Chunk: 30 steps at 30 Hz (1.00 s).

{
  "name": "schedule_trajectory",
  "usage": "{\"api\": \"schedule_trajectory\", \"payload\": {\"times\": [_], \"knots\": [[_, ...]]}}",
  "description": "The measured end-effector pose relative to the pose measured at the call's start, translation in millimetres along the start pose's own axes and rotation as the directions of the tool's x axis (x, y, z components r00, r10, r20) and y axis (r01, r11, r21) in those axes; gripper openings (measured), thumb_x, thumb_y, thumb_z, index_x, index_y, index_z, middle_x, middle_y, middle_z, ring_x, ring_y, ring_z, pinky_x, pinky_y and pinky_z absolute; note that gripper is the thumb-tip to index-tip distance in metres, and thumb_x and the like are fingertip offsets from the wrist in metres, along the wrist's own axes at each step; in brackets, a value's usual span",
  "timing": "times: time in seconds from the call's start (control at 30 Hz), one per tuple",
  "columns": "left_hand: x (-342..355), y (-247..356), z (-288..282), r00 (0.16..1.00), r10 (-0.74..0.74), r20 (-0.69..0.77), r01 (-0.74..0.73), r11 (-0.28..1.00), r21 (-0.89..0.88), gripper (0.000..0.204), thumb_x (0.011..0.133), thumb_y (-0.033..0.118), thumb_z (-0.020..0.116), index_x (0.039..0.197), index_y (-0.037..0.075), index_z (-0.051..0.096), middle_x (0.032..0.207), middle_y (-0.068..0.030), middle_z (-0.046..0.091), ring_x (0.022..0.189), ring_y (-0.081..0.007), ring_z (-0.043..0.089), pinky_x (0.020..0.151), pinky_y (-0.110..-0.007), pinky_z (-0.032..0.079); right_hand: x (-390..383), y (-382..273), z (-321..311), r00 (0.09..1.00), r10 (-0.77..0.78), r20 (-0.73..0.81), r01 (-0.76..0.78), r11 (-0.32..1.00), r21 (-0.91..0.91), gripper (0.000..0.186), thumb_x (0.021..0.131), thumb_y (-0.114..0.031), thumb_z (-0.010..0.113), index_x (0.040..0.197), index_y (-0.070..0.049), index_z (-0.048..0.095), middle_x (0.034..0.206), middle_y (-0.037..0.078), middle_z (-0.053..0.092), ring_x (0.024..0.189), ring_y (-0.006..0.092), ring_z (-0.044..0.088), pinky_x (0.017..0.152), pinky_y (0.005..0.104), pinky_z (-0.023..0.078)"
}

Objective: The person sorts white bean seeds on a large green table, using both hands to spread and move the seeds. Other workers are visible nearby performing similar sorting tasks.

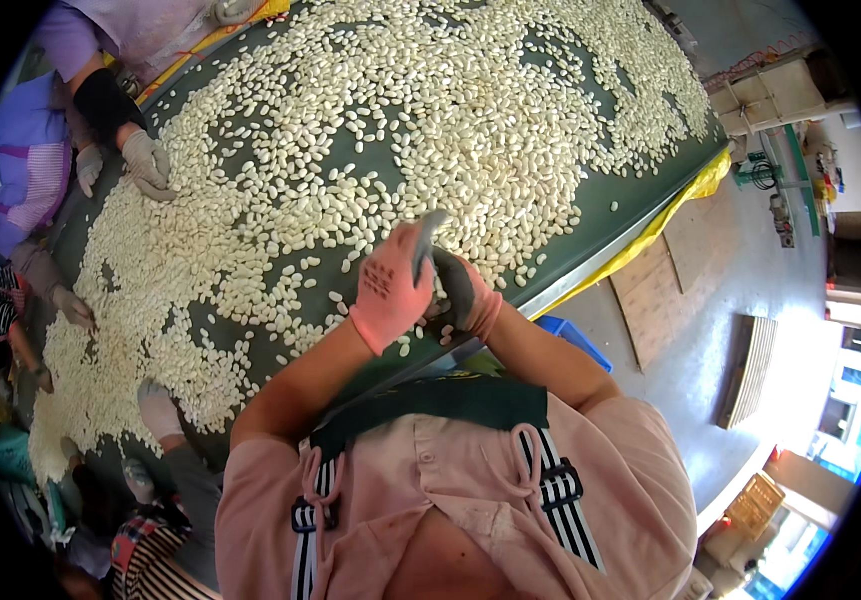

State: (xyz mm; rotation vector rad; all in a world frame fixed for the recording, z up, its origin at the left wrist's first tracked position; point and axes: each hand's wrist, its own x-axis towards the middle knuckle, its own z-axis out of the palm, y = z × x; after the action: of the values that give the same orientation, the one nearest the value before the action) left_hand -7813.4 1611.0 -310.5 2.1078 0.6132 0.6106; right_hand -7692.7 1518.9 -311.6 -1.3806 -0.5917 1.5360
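Note:
White beans [490, 165] lie spread in a thick, uneven layer over a dark green belt [338, 150]. My two hands meet just above the belt's near edge, both in pink gloves with grey coating. The left hand [395, 285] turns its pink back up, its grey-coated fingers pressed together and pointing away from me. Against it, the right hand [465, 295] is closed, its dark coated fingers curled in toward the left. Whatever lies between them, if anything, is hidden. A few loose beans rest on the belt just below my hands.
Along the left side several co-workers reach over the beans; one gloved hand [147, 162] is at the upper left, another [158, 408] lower down. Yellow sheeting [650, 225] edges the belt's right side. Beyond are a blue bin [575, 340], boards [675, 270] and a slatted pallet [747, 372].

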Motion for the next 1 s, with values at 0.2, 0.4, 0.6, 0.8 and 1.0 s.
{"api": "schedule_trajectory", "payload": {"times": [0.2, 0.4, 0.6, 0.8, 1.0], "knots": [[-31, -120, -86, 0.779, -0.320, -0.540, 0.267, 0.947, -0.176, 0.038, 0.095, 0.007, 0.052, 0.132, -0.001, 0.052, 0.126, -0.0204, 0.058, 0.115, -0.0308, 0.058, 0.101, -0.039, 0.044, -31, 25, -20, 0.971, 0.041, 0.234, -0.194, 0.706, 0.681, 0.031, 0.102, -0.033, 0.045, 0.083, -0.009, 0.053, 0.074, 0.002, 0.052, 0.050, 0.0060, 0.038, 0.040, 0.0187, 0.029], [-40, -206, -113, 0.702, -0.407, -0.585, 0.712, 0.425, 0.559, 0.083, 0.091, 0.062, 0.051, 0.151, 0.010, 0.030, 0.148, -0.0217, 0.039, 0.134, -0.0414, 0.040, 0.110, -0.057, 0.032, -137, 71, -68, 0.996, -0.021, -0.082, 0.078, 0.610, 0.789, 0.029, 0.102, -0.030, 0.046, 0.084, -0.010, 0.055, 0.074, 0.003, 0.054, 0.050, 0.0067, 0.042, 0.039, 0.0189, 0.031], [-13, -109, -21, 0.977, -0.199, 0.076, 0.078, 0.667, 0.741, 0.075, 0.089, 0.060, 0.056, 0.152, 0.030, 0.031, 0.158, -0.0147, 0.028, 0.143, -0.0464, 0.027, 0.112, -0.066, 0.024, -242, 163, -123, 0.856, -0.031, -0.516, 0.489, 0.374, 0.788, 0.020, 0.099, -0.023, 0.051, 0.088, -0.008, 0.059, 0.077, 0.003, 0.057, 0.055, 0.0104, 0.048, 0.042, 0.0228, 0.034], [-55, -109, -35, 0.998, -0.035, -0.046, 0.051, 0.910, 0.412, 0.058, 0.090, 0.039, 0.063, 0.142, 0.020, 0.046, 0.145, -0.0165, 0.044, 0.132, -0.0440, 0.040, 0.110, -0.057, 0.032, -361, 253, -154, 0.611, 0.109, -0.784, 0.745, 0.255, 0.616, 0.045, 0.096, -0.040, 0.051, 0.115, -0.001, 0.064, 0.111, 0.018, 0.064, 0.086, 0.0229, 0.063, 0.062, 0.0327, 0.052], [-152, -140, -108, 0.899, -0.110, -0.425, 0.174, 0.978, 0.116, 0.031, 0.093, 0.015, 0.059, 0.121, 0.004, 0.062, 0.118, -0.0167, 0.062, 0.110, -0.0320, 0.059, 0.097, -0.038, 0.046, -338, 311, -195, -0.163, 0.186, -0.969, 0.054, 0.982, 0.179, 0.022, 0.091, -0.023, 0.055, 0.096, -0.006, 0.067, 0.090, 0.012, 0.070, 0.081, 0.0290, 0.065, 0.074, 0.0411, 0.052]]}}
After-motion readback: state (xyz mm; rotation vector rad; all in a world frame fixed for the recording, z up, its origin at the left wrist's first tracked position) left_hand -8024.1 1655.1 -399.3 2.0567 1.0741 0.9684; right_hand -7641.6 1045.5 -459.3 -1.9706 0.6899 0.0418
